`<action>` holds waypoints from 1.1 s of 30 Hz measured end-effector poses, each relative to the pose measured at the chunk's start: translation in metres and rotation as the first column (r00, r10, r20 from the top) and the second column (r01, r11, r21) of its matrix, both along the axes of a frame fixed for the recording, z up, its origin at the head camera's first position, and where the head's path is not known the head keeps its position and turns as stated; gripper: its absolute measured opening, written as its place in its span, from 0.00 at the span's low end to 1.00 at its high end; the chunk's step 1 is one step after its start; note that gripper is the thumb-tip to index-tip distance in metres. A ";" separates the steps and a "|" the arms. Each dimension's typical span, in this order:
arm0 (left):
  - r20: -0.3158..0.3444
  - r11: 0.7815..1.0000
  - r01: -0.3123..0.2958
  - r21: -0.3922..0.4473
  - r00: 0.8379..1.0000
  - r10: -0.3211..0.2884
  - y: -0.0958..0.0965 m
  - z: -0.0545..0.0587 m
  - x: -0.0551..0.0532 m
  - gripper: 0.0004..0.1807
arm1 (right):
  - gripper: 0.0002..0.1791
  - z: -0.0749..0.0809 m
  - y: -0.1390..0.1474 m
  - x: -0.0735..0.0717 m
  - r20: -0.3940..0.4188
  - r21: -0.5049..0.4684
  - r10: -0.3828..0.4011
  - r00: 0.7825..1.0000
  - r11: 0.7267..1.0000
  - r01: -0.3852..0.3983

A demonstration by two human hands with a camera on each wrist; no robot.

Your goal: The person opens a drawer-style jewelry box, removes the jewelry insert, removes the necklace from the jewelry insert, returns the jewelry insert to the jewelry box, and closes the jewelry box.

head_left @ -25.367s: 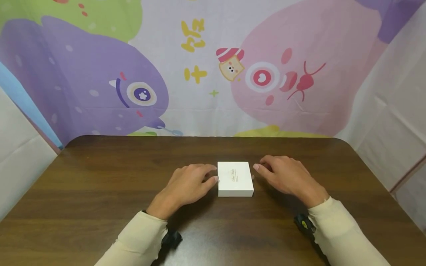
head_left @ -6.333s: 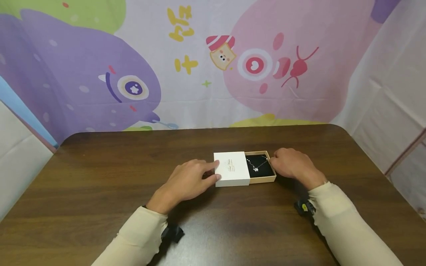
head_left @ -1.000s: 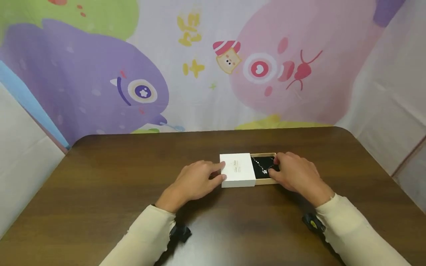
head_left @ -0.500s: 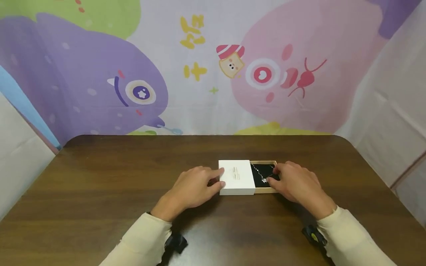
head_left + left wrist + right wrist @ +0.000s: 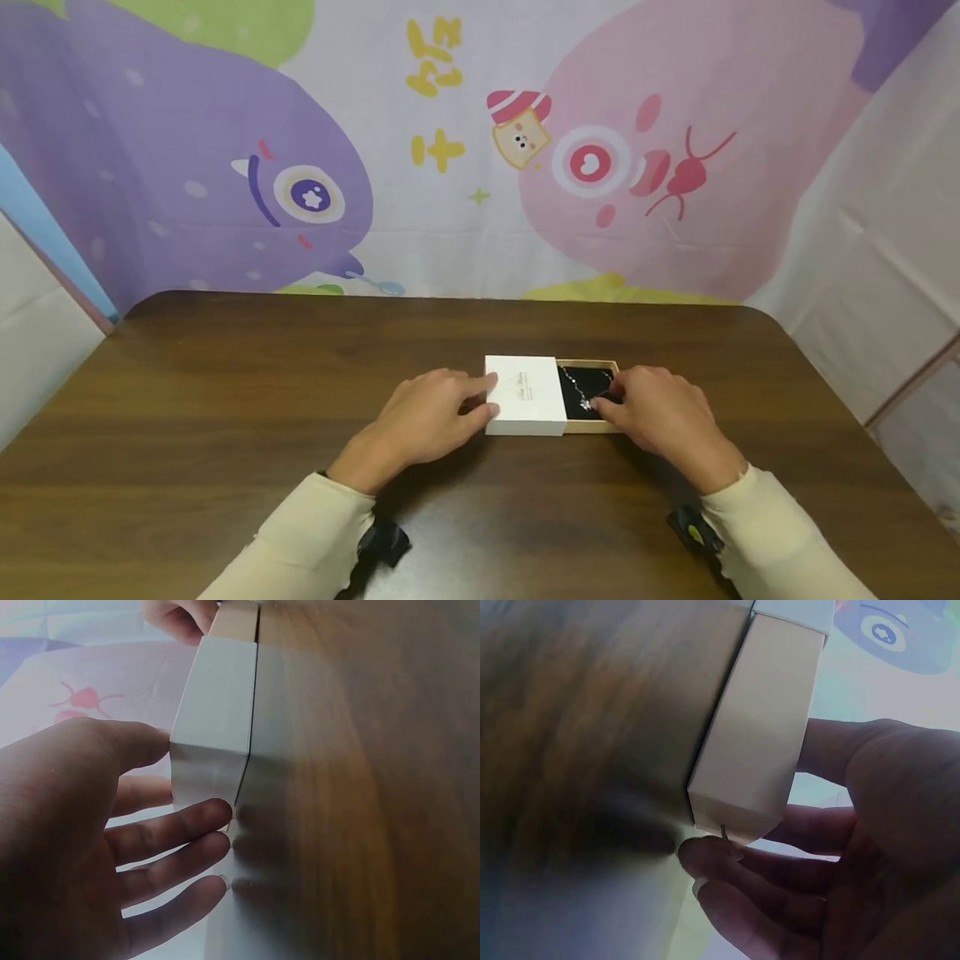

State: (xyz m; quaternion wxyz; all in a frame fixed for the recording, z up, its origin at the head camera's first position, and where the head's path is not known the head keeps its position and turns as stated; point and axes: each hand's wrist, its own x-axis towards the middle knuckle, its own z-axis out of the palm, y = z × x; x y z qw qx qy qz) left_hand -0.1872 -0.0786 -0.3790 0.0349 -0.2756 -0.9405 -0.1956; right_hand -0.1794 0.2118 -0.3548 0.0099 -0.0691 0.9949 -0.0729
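Note:
A white slide-out jewellery box sleeve (image 5: 523, 396) lies on the table in the head view, gold lettering on top. From its right side the tan drawer (image 5: 588, 427) sticks out partway. A silver necklace (image 5: 585, 404) with a small flower-like pendant lies on the drawer's black pad (image 5: 573, 412). My left hand (image 5: 427, 417) touches the sleeve's left edge with thumb and index finger, the other fingers loosely extended. My right hand (image 5: 667, 412) reaches over the drawer's right end, thumb tip beside the pendant, index finger near the chain. Whether those fingertips grip the chain is hidden. A small pull tab (image 5: 727, 840) shows at the drawer's end.
The brown wooden table (image 5: 225, 417) extends around the box. Behind it hangs a cartoon-printed cloth (image 5: 435, 233), with pale cloth (image 5: 885, 250) along the right side. A dark wrist strap device (image 5: 384, 542) sits at the left cuff, another (image 5: 696, 529) at the right.
The drawer was inside the sleeve at first, then was drawn out rightward, showing the necklace. My right hand went from the drawer's end to above the pad; its thumb is now closer to the pendant.

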 end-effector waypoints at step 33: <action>-0.018 1.000 0.008 0.001 1.000 -0.008 0.002 0.000 -0.001 0.24 | 0.05 -0.003 0.005 0.001 -0.088 -0.090 0.000 0.996 0.996 -0.008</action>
